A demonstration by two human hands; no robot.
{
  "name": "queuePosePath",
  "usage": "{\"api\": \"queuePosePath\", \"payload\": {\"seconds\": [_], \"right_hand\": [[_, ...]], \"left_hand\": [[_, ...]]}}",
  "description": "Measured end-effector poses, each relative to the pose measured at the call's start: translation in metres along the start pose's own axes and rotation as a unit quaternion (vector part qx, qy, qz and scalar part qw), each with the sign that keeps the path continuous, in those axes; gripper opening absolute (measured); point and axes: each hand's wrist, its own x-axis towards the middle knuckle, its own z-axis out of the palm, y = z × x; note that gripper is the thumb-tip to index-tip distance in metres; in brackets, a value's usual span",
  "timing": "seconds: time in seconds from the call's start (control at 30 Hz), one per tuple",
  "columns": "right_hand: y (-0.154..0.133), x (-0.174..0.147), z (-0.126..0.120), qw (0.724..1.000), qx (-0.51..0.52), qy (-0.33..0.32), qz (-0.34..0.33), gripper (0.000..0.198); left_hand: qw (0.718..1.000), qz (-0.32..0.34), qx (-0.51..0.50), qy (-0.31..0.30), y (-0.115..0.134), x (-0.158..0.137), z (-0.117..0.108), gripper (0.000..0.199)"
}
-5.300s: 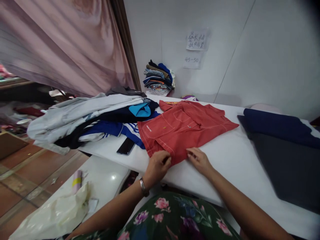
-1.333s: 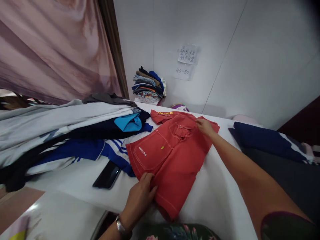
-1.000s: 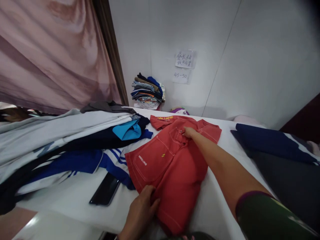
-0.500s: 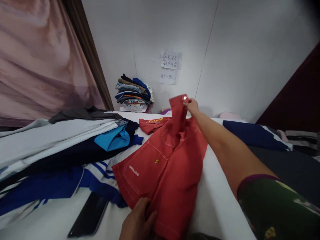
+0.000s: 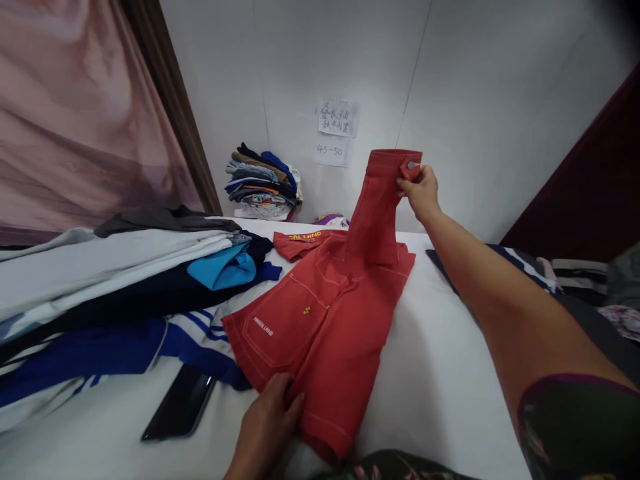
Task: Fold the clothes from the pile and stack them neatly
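A red jacket [image 5: 345,340] with pale stitching, a large pocket and small printed lettering lies spread on the white table [image 5: 420,407]. My right hand [image 5: 420,193] pinches what looks like a sleeve cuff by its buttoned tab, and the sleeve stands raised above the rest of the garment. Near the lower edge, my left hand [image 5: 273,417] is closed on the jacket's front; its fingertips are partly hidden. Another part of the jacket, with yellow lettering, lies flat at the far left side.
Left of the jacket lie heaped clothes [image 5: 125,280] in white, navy and blue, with a black phone [image 5: 179,403] in front. A folded clothes stack [image 5: 263,183] stands by the wall, below paper signs [image 5: 337,119]. Dark garments [image 5: 530,273] lie to the right.
My right hand has lifted the cuff higher and moved it right, stretching the sleeve upward. My left hand keeps its place at the lower part of the jacket.
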Motion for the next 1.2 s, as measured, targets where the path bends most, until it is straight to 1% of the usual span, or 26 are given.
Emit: {"api": "queuePosePath", "payload": {"seconds": [0.07,0.13,0.2,0.23,0.3,0.37,0.43,0.5,0.57,0.63,0.7,0.77,0.8,0.9,0.93,0.97,1.0,1.03,1.1,1.13,1.17,1.2], "right_hand": [[-0.029,-0.034,-0.014,0.994,-0.081,-0.019,-0.067,0.031],[-0.057,-0.085,-0.027,0.98,-0.152,-0.062,-0.114,0.027],[-0.076,-0.15,-0.035,0.959,-0.192,-0.138,-0.159,0.018],[-0.081,-0.186,-0.038,0.943,-0.2,-0.192,-0.183,0.013],[-0.083,-0.255,-0.037,0.905,-0.234,-0.276,-0.224,0.009],[-0.079,-0.312,-0.032,0.862,-0.278,-0.359,-0.223,0.008],[-0.075,-0.349,-0.026,0.822,-0.319,-0.436,-0.177,0.009],[-0.075,-0.361,-0.022,0.793,-0.347,-0.485,-0.127,0.014],[-0.082,-0.355,-0.02,0.776,-0.36,-0.508,-0.096,0.016],[-0.09,-0.342,-0.019,0.775,-0.367,-0.507,-0.084,0.014],[-0.098,-0.332,-0.017,0.786,-0.374,-0.487,-0.078,0.01],[-0.102,-0.333,-0.013,0.789,-0.371,-0.483,-0.073,0.011],[-0.102,-0.338,-0.011,0.783,-0.368,-0.497,-0.071,0.013],[-0.098,-0.358,-0.008,0.746,-0.348,-0.565,-0.059,0.021],[-0.096,-0.363,-0.01,0.74,-0.337,-0.579,-0.054,0.022],[-0.094,-0.366,-0.012,0.742,-0.32,-0.587,-0.047,0.022],[-0.092,-0.367,-0.016,0.752,-0.29,-0.591,-0.039,0.022],[-0.09,-0.366,-0.022,0.768,-0.247,-0.591,-0.029,0.022],[-0.082,-0.359,-0.035,0.813,-0.137,-0.565,0.01,0.023],[-0.075,-0.354,-0.042,0.841,-0.086,-0.533,0.038,0.023],[-0.066,-0.347,-0.049,0.87,-0.049,-0.485,0.073,0.022],[-0.054,-0.34,-0.056,0.899,-0.031,-0.422,0.115,0.021]], "left_hand": [[1.0,0.006,0.004,0.014,0.0,0.0,0.002,0.022],[1.0,0.007,0.008,0.019,0.0,0.001,0.002,0.02],[1.0,0.003,0.011,0.016,0.002,0.003,0.0,0.019],[1.0,0.004,0.01,0.013,0.002,0.003,-0.001,0.019],[1.0,0.012,0.004,0.009,0.003,0.004,-0.003,0.02],[1.0,0.023,-0.003,0.012,0.003,0.005,-0.004,0.023],[0.999,0.029,-0.016,0.019,0.003,0.005,-0.005,0.026],[0.999,0.035,-0.031,0.022,0.003,0.006,-0.005,0.028],[0.998,0.039,-0.041,0.022,0.003,0.006,-0.005,0.032],[0.998,0.037,-0.049,0.027,0.004,0.006,-0.005,0.037],[0.997,0.03,-0.061,0.031,0.005,0.005,-0.006,0.041],[0.996,0.029,-0.081,0.031,0.006,0.004,-0.007,0.044],[0.995,0.03,-0.092,0.03,0.006,0.003,-0.008,0.045],[0.992,0.035,-0.113,0.032,0.006,0.001,-0.009,0.048],[0.993,0.034,-0.107,0.036,0.005,0.001,-0.009,0.048],[0.994,0.032,-0.094,0.04,0.005,0.001,-0.008,0.048],[0.996,0.027,-0.074,0.044,0.006,0.0,-0.008,0.049],[0.997,0.02,-0.05,0.048,0.006,0.0,-0.007,0.05],[0.999,0.004,-0.002,0.044,0.008,0.001,-0.005,0.051],[0.999,-0.002,0.017,0.038,0.01,0.001,-0.005,0.05],[0.999,-0.007,0.033,0.03,0.011,0.002,-0.004,0.05],[0.999,-0.01,0.046,0.022,0.012,0.002,-0.004,0.049]]}}
